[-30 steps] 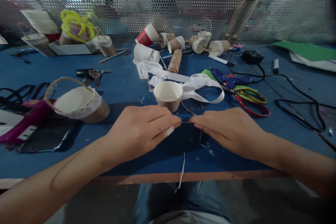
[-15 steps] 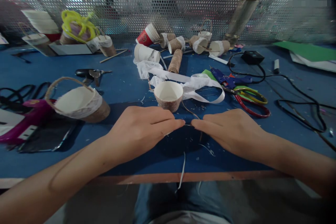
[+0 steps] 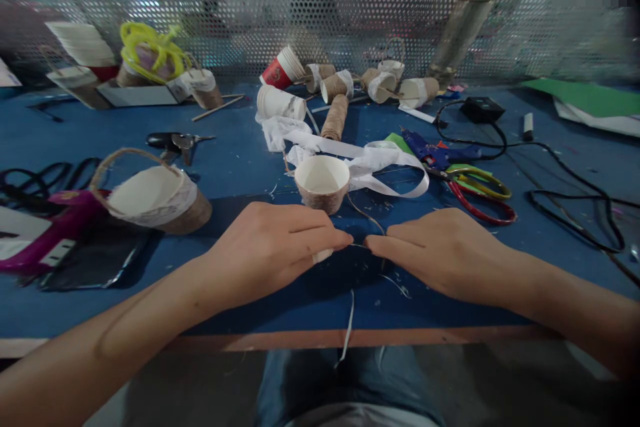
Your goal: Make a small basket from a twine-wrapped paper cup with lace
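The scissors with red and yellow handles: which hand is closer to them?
Right. The right hand is on the near side of the scissors; the left hand is farther off, to their left.

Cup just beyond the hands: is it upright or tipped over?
Upright: the cup stands on the table, its rim facing up and its white inside showing.

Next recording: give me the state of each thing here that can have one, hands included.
Left hand: pinching a thin strand
Right hand: pinching it too
Thin strand: spanning the gap between the hands
Small wrapped cup: upright, mouth up
Near-left basket: handle arched over its mouth
White ribbon: unrolled, in loose loops
Red paper cups: nested, tilted
Blue glue gun: lying down
Scissors: lying down, blade opening unclear
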`<act>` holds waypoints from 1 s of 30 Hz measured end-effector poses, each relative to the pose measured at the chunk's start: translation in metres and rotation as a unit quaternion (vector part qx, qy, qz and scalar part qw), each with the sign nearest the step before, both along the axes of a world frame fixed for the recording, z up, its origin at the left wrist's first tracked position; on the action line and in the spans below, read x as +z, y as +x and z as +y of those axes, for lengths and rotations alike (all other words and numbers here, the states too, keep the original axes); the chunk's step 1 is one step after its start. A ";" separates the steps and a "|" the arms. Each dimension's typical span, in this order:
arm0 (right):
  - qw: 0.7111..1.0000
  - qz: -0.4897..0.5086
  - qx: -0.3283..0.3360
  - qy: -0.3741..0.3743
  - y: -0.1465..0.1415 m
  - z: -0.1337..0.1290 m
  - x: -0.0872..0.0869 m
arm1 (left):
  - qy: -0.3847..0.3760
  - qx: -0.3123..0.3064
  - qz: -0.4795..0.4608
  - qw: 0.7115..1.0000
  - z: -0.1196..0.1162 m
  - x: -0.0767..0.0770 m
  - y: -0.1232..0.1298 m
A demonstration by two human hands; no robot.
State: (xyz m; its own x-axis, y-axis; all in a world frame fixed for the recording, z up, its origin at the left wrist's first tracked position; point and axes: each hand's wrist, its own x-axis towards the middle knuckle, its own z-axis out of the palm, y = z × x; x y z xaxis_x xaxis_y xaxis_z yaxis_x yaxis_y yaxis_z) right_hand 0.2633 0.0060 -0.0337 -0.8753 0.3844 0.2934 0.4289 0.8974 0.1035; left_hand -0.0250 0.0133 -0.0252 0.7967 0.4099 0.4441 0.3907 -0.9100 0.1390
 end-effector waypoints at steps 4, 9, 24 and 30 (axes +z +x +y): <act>0.999 0.032 -0.005 0.000 -0.001 0.000 0.000 | -0.060 0.013 -0.022 0.998 0.000 0.000 0.002; 0.998 0.056 0.009 0.002 -0.001 0.000 0.003 | -0.063 0.023 -0.027 0.997 -0.002 0.001 0.004; 0.997 0.073 -0.037 -0.005 -0.005 -0.002 0.002 | -0.137 0.024 -0.073 0.988 -0.004 0.007 0.010; 0.996 0.079 -0.035 -0.013 -0.005 -0.001 0.001 | -0.139 0.026 -0.076 0.987 -0.004 0.007 0.010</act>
